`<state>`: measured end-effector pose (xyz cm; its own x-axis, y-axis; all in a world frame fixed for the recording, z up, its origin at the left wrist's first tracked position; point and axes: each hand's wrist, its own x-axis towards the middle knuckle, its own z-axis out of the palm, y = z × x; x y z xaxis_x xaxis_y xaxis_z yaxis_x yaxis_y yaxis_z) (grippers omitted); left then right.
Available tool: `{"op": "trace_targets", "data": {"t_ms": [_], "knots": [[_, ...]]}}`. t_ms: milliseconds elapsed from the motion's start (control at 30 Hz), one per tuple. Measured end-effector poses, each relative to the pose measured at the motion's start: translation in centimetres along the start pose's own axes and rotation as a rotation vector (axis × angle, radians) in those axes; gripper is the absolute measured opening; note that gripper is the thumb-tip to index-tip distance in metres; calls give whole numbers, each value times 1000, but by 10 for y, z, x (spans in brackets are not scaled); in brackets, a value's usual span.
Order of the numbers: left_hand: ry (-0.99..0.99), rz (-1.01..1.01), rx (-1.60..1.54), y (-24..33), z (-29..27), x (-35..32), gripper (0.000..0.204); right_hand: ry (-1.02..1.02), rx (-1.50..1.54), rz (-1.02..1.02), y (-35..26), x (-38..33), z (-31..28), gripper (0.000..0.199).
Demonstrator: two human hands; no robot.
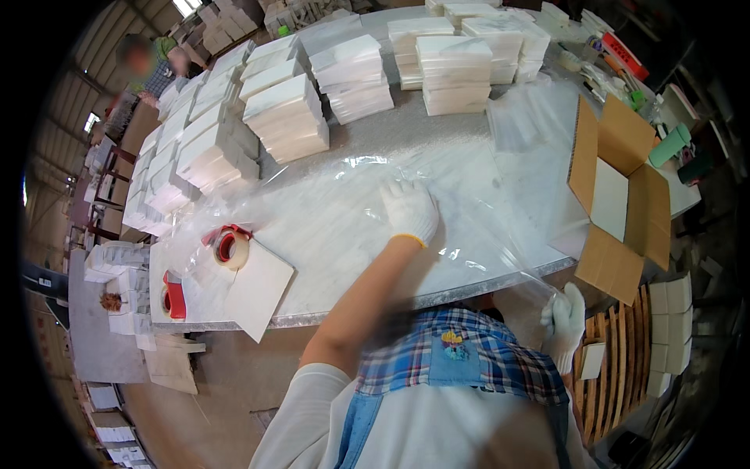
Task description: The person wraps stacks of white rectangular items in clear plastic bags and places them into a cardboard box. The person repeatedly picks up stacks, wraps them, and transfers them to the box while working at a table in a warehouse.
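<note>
My left hand (pixel 410 211), in a white knit glove with a yellow cuff edge, lies flat with fingers stretched out on clear plastic film (pixel 469 211). The film spreads over the grey-white tabletop (pixel 312 234) in wrinkles and glints. Beyond the table's front edge at the right, my right hand (pixel 564 320), gloved too, has its fingers closed on a gathered edge of the same film. To the left of my left hand, a red tape dispenser with a roll of tape (pixel 233 248) rests by a white rectangular tile (pixel 262 291), whose corner overhangs the table edge.
Stacks of white tiles (pixel 285 117) line the table's far and left sides. An open cardboard box (pixel 650 215) stands at right, above a slatted wooden pallet (pixel 621 352). Another red tape dispenser (pixel 175 297) sits near the left corner. At far left is another person (pixel 160 66).
</note>
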<state>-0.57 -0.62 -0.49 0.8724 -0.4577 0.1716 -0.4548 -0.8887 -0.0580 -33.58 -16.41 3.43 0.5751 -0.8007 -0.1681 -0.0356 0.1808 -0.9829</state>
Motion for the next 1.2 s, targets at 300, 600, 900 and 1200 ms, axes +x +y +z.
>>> {"op": "trace_targets", "data": {"t_ms": [300, 600, 900, 1200], "knots": [[121, -59, -42, 36, 15, -32, 55, -229, -76, 292, 61, -38, -91, 35], [138, 63, -324, 57, -15, -65, 68, -677, -809, 3, 199, 27, -99, 27], [83, 229, -368, 75, -36, -83, 61, -1088, -1667, -188, 266, 75, 0, 43], [140, 430, -370, 63, -35, -98, 67, -895, -1328, -352, 285, 34, 91, 46]]}}
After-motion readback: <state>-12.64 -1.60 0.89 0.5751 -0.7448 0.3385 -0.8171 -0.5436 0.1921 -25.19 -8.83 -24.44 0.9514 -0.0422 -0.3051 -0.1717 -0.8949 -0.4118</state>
